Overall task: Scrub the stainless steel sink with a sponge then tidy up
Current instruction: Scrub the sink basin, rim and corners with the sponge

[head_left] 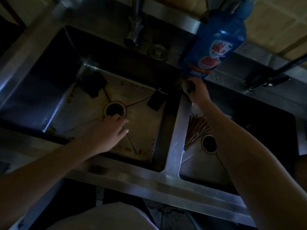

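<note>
A stainless steel double sink (176,130) fills the dim view. The left basin's floor is stained with reddish-brown specks around its drain (114,110). My left hand (106,132) reaches into this basin just in front of the drain, fingers relaxed and holding nothing. A dark rectangular pad (156,100), possibly the sponge, lies at the basin's back right. A dark clump (93,85) sits in the back left corner. My right hand (193,87) grips the lower end of a blue detergent bottle (219,40), held tilted above the divider's far end.
A faucet (134,30) hangs over the back rim, with a round metal stopper (157,52) beside it. A bundle of chopsticks (196,130) lies in the right basin near its drain (209,143). A dark tap or handle (272,75) stands at the back right.
</note>
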Available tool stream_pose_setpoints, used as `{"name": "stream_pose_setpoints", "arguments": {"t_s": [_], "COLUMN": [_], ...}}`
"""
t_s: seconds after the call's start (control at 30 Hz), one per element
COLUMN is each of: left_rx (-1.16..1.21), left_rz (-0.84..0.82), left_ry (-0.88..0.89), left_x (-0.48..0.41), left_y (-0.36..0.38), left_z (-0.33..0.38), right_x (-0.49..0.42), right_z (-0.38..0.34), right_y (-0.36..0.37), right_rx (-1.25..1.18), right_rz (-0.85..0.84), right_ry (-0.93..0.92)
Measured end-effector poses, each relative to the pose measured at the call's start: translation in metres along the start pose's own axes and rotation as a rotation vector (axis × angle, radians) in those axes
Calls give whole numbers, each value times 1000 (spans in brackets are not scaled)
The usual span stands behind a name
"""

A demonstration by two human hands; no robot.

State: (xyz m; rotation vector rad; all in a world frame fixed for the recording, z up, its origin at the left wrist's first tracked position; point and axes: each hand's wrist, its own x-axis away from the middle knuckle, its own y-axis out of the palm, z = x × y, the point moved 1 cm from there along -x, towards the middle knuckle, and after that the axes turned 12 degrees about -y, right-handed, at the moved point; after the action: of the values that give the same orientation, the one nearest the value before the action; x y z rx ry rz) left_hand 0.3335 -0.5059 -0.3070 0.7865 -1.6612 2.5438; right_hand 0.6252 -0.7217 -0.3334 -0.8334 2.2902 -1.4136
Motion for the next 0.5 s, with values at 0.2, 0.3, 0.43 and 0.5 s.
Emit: {"name": "stream_pose_setpoints", "arguments": {"t_s": [0.2,0.3,0.43,0.5], "left_rx": [79,92,67,52], "left_rz": [-19,-3,21,16], "left_ry": [-24,-7,27,32], "left_x": [-12,-13,-13,-12], "left_y": [-3,-3,-3,-4], "left_z": [-3,1,4,4], "right_x": [40,77,110,115], "right_z": [-20,-39,-57,-58], "right_y": [9,20,35,40], "right_rx": [-186,-204,-86,-35], "right_rz": [58,25,13,11], "right_ry": [33,-31,-177,-227]}}
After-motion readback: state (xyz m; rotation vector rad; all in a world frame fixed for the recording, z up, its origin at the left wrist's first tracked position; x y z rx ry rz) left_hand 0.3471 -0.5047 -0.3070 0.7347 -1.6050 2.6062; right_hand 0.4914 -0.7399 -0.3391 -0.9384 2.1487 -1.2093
